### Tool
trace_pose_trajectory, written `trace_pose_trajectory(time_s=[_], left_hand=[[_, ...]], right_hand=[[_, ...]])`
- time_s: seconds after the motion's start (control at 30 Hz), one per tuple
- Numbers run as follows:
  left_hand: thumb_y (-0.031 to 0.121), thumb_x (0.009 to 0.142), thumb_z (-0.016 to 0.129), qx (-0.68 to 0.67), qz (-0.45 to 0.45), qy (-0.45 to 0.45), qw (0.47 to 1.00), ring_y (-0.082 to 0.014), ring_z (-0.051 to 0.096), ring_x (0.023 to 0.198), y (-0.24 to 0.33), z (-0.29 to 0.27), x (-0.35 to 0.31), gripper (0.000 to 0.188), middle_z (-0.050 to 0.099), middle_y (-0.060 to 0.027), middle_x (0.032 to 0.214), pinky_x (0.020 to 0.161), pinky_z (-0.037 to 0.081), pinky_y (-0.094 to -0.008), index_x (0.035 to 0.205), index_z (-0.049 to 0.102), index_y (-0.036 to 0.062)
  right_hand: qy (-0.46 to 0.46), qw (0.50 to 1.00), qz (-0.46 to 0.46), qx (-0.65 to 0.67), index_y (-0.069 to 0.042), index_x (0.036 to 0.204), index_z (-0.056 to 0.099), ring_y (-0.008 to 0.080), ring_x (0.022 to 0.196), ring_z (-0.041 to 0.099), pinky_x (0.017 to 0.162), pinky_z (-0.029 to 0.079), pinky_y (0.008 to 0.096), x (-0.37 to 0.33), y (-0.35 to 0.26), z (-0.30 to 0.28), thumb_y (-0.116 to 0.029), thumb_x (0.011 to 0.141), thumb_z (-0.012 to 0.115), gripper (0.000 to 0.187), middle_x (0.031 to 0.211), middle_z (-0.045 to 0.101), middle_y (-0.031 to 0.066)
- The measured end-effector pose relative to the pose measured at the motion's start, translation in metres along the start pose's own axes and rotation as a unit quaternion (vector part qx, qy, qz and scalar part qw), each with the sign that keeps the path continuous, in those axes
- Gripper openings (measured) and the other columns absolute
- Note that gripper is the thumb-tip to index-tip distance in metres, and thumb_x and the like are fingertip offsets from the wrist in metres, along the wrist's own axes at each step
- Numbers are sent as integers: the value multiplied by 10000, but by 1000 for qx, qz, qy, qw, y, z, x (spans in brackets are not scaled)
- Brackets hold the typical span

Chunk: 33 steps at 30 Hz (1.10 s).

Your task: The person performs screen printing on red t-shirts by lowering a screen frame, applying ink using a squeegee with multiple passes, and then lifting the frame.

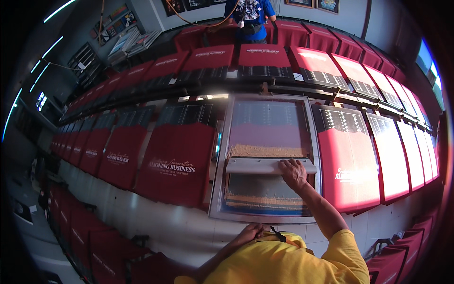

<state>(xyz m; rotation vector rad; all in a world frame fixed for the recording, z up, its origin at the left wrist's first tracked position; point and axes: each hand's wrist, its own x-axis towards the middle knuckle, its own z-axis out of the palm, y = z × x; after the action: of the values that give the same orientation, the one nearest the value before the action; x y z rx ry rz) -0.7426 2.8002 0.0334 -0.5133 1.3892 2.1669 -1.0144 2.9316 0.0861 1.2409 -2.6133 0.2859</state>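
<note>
Head: squeegee (257,166) in right grip (293,174)

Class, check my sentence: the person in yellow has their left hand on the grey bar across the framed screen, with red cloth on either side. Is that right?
Not quite: the hand is wrong. The head view shows the right hand on the grey bar across the framed screen, with red cloth on either side.
</note>
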Motion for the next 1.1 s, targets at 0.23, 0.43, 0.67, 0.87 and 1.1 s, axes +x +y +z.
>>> trace_pose_trajectory(time_s=[0.23,0.43,0.67,0.87,1.1], left_hand=[[351,1061,354,19,-3,-5,1000,-67,351,629,5,3,-2,346,394,47,681,627,328,-223,879,499,95],[349,1065,333,28,0,-48,998,-60,324,605,-5,-10,4,345,397,53,678,605,318,-217,897,499,97],[321,1066,328,12,-24,-64,998,-55,360,588,7,-10,-1,337,437,44,679,587,341,-209,904,512,91],[290,1063,345,8,-33,-32,999,-72,456,610,-4,-10,0,346,524,17,715,606,394,-213,989,579,46],[205,834,668,546,396,202,711,-244,585,1018,103,-13,-76,368,607,-112,1086,891,452,-370,1173,626,68]], right_hand=[[-7,1000,22,6,-99,1001,624,269,996,607,857,463,399,19,12,8,-122,766,633,237,1026,654,69],[-171,971,118,118,-100,957,728,314,875,685,776,540,441,87,36,-37,-232,628,762,356,887,712,132],[-271,950,45,149,-106,992,733,296,809,698,750,562,409,49,47,-21,-343,608,775,453,917,716,142],[-125,990,26,61,-99,893,606,247,871,640,767,508,411,-67,-70,-65,-170,699,698,226,872,642,68],[-109,992,39,43,-97,1040,585,251,977,575,817,469,401,-96,-86,-60,-102,748,634,296,1000,599,52]])
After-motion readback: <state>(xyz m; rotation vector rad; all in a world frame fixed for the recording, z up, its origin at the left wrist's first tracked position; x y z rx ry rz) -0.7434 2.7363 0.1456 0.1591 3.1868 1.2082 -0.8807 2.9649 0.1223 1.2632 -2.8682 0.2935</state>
